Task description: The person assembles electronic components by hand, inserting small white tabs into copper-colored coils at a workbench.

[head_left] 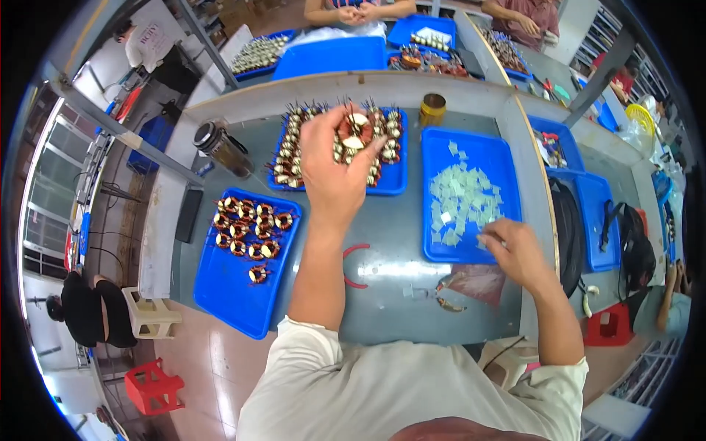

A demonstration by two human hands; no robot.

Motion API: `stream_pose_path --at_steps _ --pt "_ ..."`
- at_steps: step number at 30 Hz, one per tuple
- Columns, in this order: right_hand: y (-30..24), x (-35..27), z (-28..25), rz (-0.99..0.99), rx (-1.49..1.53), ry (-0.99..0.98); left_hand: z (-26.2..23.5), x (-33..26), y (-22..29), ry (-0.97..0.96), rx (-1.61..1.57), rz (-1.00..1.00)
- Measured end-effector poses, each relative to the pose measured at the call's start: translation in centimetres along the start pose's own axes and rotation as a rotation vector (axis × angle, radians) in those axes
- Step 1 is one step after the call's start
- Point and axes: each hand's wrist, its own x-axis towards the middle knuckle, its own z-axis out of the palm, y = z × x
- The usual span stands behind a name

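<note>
Held up over the far tray, a ring-shaped wire-wound coil point(354, 132) with reddish-brown windings and cream patches sits between the thumb and fingers of my left hand point(332, 165). Behind it, a blue tray point(397, 180) carries rows of similar coils, partly hidden by that hand. My right hand point(516, 251) is at the near right corner of another blue tray point(478, 141), its thumb and fingertips pinched together. Whether a small piece is between them I cannot make out. Many pale greenish square pieces point(463, 195) lie scattered in that tray.
A third blue tray point(232, 294) at left holds several coils point(257, 274). Red-handled pliers point(356, 266), a reddish-brown flat sheet point(476, 283) and small scraps lie near the front edge. A bottle point(223, 149) and a yellow can point(432, 109) stand farther back. Co-workers sit beyond the partition point(441, 82).
</note>
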Motion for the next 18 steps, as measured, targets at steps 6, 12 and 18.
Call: stream_pose_path --at_steps 6,12,18 --pt "-0.3 0.9 0.8 -0.093 -0.021 -0.073 0.6 0.6 -1.2 -0.042 -0.089 -0.053" --pt "-3.4 -0.4 5.0 -0.273 -0.069 -0.107 2.4 1.1 -1.5 -0.163 -0.343 -0.229" --pt "-6.7 -4.9 11.4 -0.314 -0.351 -0.146 3.8 0.0 -2.2 -0.231 -0.557 -0.366"
